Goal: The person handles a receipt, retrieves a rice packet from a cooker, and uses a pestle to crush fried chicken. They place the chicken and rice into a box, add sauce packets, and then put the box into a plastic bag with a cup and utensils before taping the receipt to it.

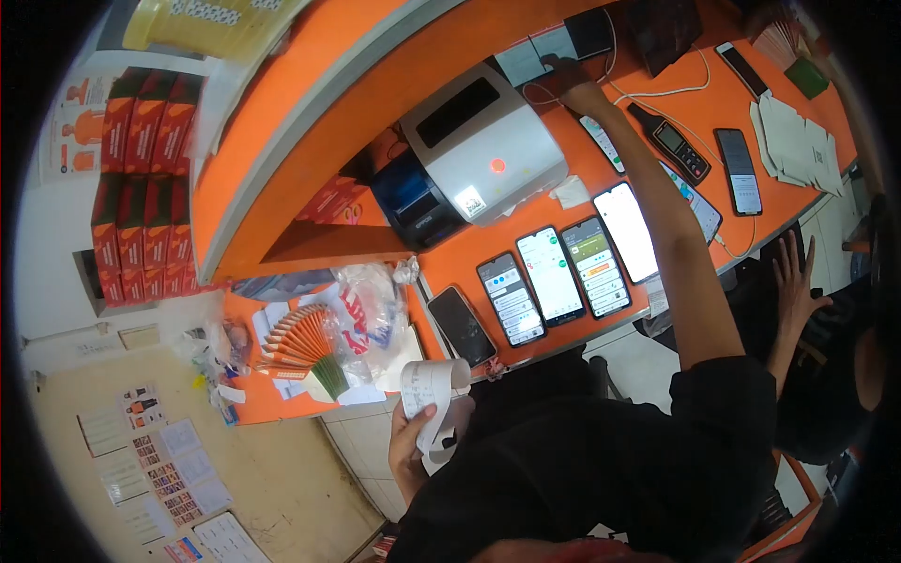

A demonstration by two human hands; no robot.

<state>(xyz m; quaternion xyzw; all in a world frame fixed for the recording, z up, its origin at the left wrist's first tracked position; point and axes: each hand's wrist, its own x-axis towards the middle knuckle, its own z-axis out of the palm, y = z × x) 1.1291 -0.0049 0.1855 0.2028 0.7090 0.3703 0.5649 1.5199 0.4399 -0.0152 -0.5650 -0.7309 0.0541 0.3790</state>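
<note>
My left hand (409,448) is closed on a curled strip of white paper (427,399) with writing on it, just off the table's front edge. Beyond the row of phones, my right arm reaches across the orange table (450,263), and my right hand (574,86) is by some flat grey and dark items (552,52) near a white cable. Its fingers are too dark to make out. Between the hands lie a dark phone (462,326) and several lit phones (550,275). A grey and black printer (488,141) stands behind them, with a red light on it.
A handheld device (670,141), more phones and white envelopes (796,145) lie at right. Another person's hand (796,281) is spread at the right edge; another arm is at top right. Plastic bags (371,314) and fanned orange packets (298,340) lie left. An orange shelf (310,122) overhangs.
</note>
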